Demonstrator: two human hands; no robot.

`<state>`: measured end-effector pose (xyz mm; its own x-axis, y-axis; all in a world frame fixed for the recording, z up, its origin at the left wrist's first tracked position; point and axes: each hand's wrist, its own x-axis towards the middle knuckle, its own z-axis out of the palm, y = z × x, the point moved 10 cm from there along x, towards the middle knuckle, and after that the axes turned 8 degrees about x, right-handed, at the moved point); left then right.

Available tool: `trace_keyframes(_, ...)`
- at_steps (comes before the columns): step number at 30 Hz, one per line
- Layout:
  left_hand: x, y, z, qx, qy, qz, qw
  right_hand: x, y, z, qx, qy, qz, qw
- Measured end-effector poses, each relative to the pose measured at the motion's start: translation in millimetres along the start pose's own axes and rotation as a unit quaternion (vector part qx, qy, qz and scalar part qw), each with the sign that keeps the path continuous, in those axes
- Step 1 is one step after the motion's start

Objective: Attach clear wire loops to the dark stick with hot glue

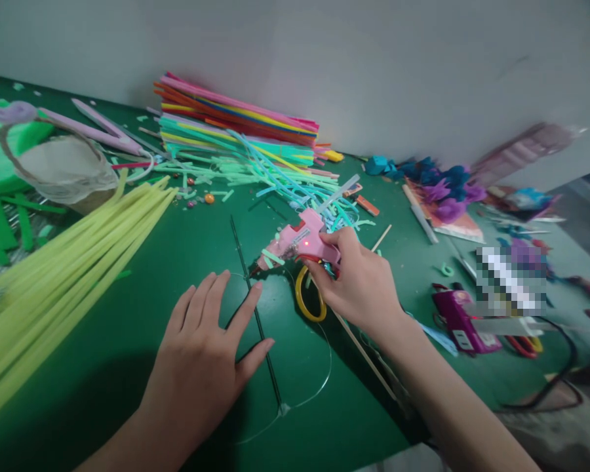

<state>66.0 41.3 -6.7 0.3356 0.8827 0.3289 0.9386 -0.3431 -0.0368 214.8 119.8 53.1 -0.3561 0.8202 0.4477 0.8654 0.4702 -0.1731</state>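
Observation:
My right hand (356,278) grips a pink glue gun (302,237) with a lit red light on its side. Its dark nozzle meets, or hangs just over, a thin dark rod (263,328) lying on the table. A fine clear loop (327,373) of wire or line joins the rod near its lower end, at a whitish blob, and crosses it by the nozzle. My left hand (204,347) lies flat with fingers spread, its index finger and thumb reaching across the rod. Under the right hand is a yellow ring-shaped handle (309,295), partly hidden.
On the green table (142,255), pale yellow pipe cleaners (93,262) fan out at left. Multicoloured pipe cleaners (236,118) are stacked by the wall. A pair of lilac tongs-like arms (98,131) lies behind a basket (63,164). At right are a purple device (459,321) and a wooden stick (366,357).

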Motion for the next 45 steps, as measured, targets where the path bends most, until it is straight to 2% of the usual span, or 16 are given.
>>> trace_keyframes(31, 1, 0, -0.7, -0.002, -0.004, -0.003, 1.0, 2, -4, 3, 0.008, -0.005, 0.007, 1.0)
trace_keyframes(37, 2, 1, -2.2, -0.003, -0.008, -0.002, 1.0, -1, 2, -1, -0.005, -0.006, 0.025, 1.0)
trace_keyframes(45, 0, 0, -2.8, -0.004, 0.005, -0.001, 1.0, 1, 2, -7, 0.034, 0.012, 0.048, 0.998)
